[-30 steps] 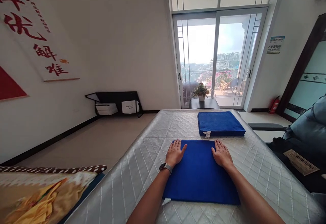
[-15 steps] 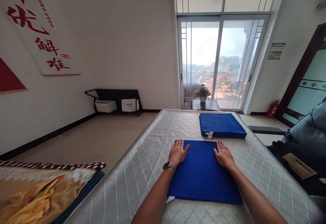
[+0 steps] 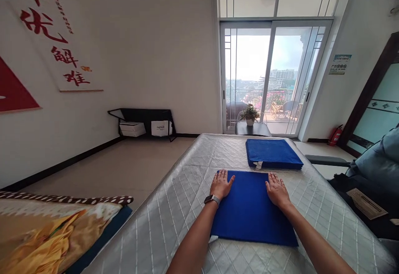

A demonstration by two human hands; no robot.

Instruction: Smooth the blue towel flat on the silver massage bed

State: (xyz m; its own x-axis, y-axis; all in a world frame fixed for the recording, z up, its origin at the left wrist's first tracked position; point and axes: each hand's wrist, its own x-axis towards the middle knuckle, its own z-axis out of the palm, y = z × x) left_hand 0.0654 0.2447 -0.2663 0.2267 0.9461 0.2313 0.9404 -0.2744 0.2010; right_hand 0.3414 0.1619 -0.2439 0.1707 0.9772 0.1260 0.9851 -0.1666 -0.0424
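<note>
Little moved since a second ago: view shifted slightly, both hands staying at the far corners of a deep-blue, folded rectangular cloth. Cloth lies flat on the bench under its silver-grey quilted cover, just nearer than a neat stack of folded blue cloths. Surface smooth, matte, evenly coloured; edges straight; small white label poking out at near-left corner. Left hand and right hand palm-down, fingers extended and close together, thumbs spread inward, pressing flat, gripping nothing.
</note>
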